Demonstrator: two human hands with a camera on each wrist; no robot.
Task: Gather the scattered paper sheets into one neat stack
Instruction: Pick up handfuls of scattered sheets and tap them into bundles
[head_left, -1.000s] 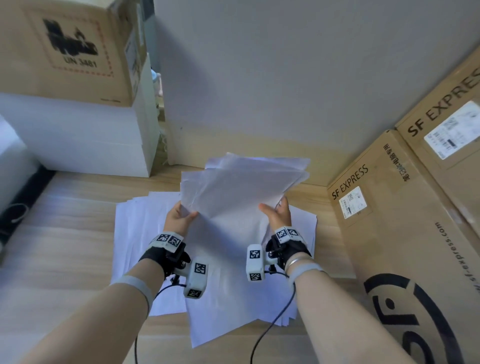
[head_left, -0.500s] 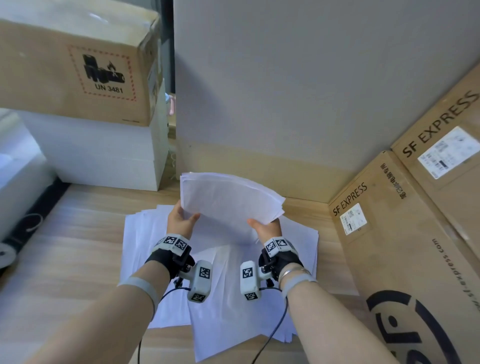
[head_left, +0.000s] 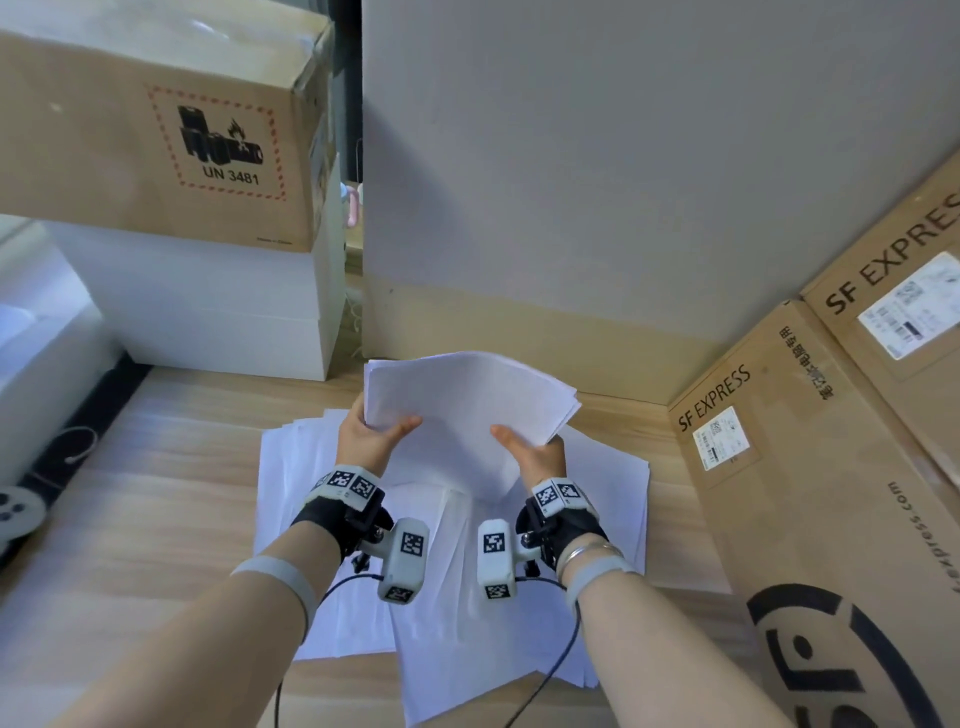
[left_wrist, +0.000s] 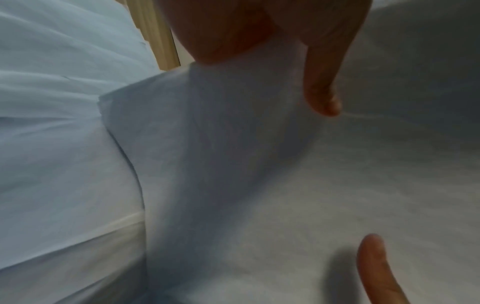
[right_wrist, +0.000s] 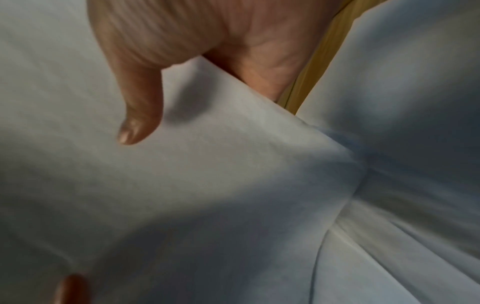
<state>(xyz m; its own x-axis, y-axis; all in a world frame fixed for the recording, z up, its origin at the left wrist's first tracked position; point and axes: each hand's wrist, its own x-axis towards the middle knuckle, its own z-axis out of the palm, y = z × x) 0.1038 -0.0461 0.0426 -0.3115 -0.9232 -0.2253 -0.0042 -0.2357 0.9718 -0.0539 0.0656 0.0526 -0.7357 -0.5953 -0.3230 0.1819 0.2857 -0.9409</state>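
A bundle of white paper sheets (head_left: 467, 400) stands upright above the wooden table, bowed toward me. My left hand (head_left: 371, 434) grips its left edge and my right hand (head_left: 535, 452) grips its right edge, thumbs on the near face. The bundle's lower edge rests on more white sheets (head_left: 452, 597) spread loosely on the table under my wrists. In the left wrist view my thumb (left_wrist: 324, 86) presses the paper (left_wrist: 233, 164). The right wrist view shows my thumb (right_wrist: 140, 111) on the paper (right_wrist: 207, 185). My other fingers are hidden behind the bundle.
A cardboard box marked UN 3481 (head_left: 156, 119) sits on white boxes (head_left: 208, 306) at the back left. Large SF EXPRESS cartons (head_left: 810, 467) wall off the right side. A grey panel (head_left: 623, 182) stands behind. Bare wooden table (head_left: 130, 493) lies left of the sheets.
The fanned, uneven sheets in my hands have been drawn together into a tidier bundle and lowered. Both hands came slightly closer together.
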